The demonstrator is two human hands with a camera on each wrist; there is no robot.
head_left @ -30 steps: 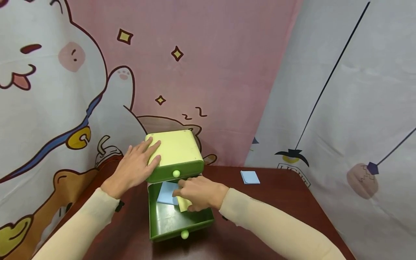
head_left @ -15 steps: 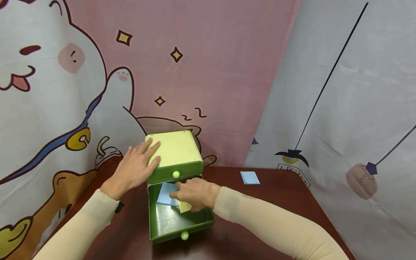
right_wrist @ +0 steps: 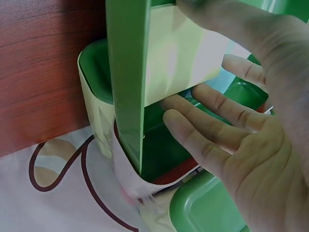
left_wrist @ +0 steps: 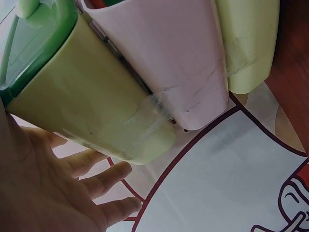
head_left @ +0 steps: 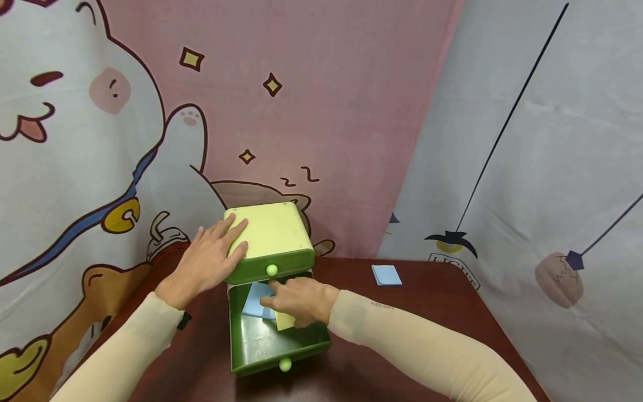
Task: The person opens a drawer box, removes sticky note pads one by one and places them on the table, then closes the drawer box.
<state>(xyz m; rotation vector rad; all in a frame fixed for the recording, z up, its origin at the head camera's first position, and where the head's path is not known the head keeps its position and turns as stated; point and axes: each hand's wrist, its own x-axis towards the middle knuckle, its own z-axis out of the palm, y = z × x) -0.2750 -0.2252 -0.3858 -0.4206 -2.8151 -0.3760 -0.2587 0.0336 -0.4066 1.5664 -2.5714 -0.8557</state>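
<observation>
One yellow pad (head_left: 284, 321) lies in the pulled-out drawer (head_left: 258, 347), where I'm probably settling it. My right hand (head_left: 301, 300) reaches over it, fingers loose; my left hand (head_left: 205, 258) rests spread on the cabinet (head_left: 271, 229). Next likely calls for withdrawing the right.

A reddish-brown wooden table (head_left: 437, 296), its grain visible and its far right corner rounded, carries a small drawer unit (head_left: 271, 229) cased in pale yellow and pink. The drawer unit stands toward the back, with a green drawer (head_left: 256, 346) pulled out over the near part of the tabletop. Farther right, apart from it, a blue notepad (head_left: 386, 275) lies flat near the back edge
</observation>
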